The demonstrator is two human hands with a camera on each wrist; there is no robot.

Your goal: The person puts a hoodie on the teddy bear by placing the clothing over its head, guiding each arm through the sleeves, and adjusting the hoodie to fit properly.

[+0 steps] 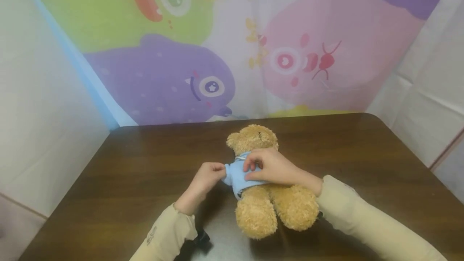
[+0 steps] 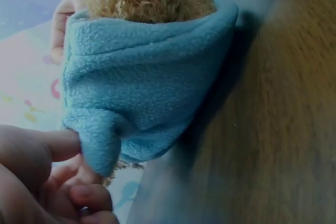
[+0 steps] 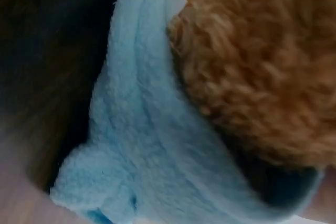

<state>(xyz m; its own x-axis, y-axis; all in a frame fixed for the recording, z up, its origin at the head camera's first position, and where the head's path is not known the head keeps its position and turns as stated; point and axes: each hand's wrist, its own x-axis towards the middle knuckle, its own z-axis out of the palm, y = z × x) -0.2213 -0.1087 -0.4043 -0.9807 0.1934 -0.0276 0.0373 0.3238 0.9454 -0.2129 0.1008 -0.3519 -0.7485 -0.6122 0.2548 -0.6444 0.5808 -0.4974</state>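
Observation:
A light brown teddy bear [image 1: 255,214] in a fleecy blue top [image 1: 236,177] lies on its back on the table, legs toward me. At the bear's side, my left hand [image 1: 204,179] pinches the end of the stubby blue sleeve [image 2: 100,148] between thumb and fingers. My right hand [image 1: 278,167] lies over the bear's chest, its fingers loosely bent and thumb apart, touching the top. That hand covers the other sleeve in the head view. Up close in the right wrist view, the top's hem [image 3: 152,93] stands slightly away from the fur [image 3: 268,61].
The dark wooden table [image 1: 145,152] reaches back to a cartoon-printed sheet [image 1: 250,79]. Pale panels [image 1: 54,92] stand to the left and right. A small black object [image 1: 204,240] sits under my left wrist.

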